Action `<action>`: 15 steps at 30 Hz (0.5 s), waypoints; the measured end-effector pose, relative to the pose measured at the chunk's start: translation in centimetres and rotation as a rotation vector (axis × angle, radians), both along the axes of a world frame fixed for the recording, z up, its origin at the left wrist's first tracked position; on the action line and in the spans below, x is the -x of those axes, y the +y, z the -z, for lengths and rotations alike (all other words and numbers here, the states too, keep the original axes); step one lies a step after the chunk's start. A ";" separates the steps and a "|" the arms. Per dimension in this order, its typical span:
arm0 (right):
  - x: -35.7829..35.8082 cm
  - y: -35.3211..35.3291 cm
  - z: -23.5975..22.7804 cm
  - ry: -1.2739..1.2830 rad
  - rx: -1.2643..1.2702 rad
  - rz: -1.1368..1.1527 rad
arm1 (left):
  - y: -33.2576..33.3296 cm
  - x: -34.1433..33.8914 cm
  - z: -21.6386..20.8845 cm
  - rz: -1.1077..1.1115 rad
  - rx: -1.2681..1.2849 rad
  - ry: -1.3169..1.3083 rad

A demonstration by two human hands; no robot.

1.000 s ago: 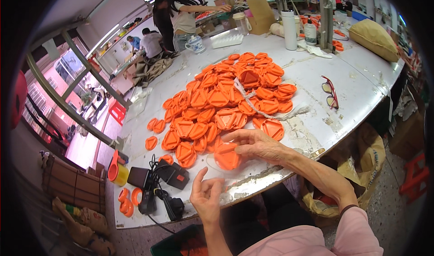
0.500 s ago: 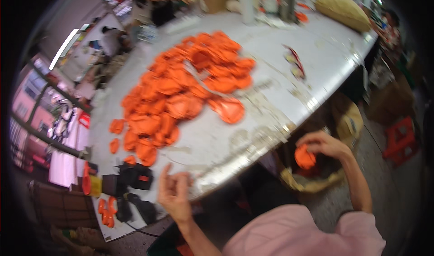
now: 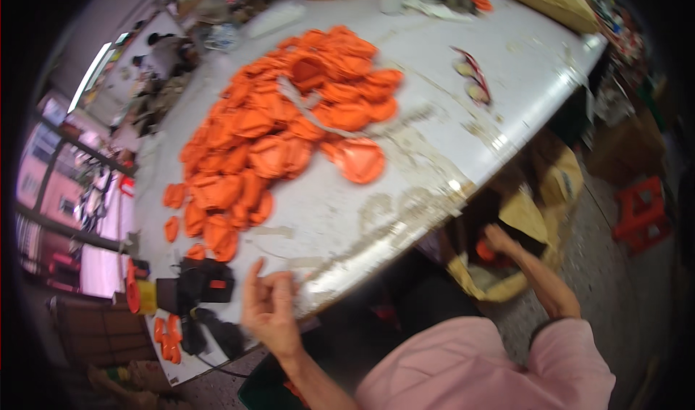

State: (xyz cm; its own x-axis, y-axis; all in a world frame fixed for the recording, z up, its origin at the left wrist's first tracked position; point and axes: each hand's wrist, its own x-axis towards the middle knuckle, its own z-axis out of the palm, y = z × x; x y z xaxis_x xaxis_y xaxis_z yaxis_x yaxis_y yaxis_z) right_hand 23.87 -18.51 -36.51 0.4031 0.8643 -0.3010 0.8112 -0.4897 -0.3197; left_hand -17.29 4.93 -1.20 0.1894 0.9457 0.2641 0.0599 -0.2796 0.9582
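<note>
My right hand (image 3: pixel 499 240) is down inside a yellowish sack (image 3: pixel 494 291) below the table's edge at the right. Its fingers are closed on a round orange piece (image 3: pixel 484 250), partly hidden by the hand and the sack's shade. My left hand (image 3: pixel 271 305) is over the near edge of the table, fingers apart and slightly bent, holding nothing. Farther up the table lies a big heap of similar soft, flat orange pieces (image 3: pixel 250 120), with a pale cord (image 3: pixel 318 122) across it. One round orange piece (image 3: pixel 362 161) lies at the heap's right side.
Black sewing-machine-like parts or boxes (image 3: pixel 206 283) sit left of my left hand, near small orange pieces (image 3: pixel 168 339). Red-framed glasses (image 3: pixel 474 77) lie at the table's right. A stuffed yellow sack (image 3: pixel 550 1) rests at the far corner; a red stool (image 3: pixel 642 214) stands on the floor.
My right hand has gone lower and deeper into the sack with the round orange piece. My left hand has barely moved. The view has shifted slightly.
</note>
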 end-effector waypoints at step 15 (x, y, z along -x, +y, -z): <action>11.2 10.6 -35.3 0.599 0.021 -0.596 | 0.0 0.6 0.2 -0.015 0.014 0.009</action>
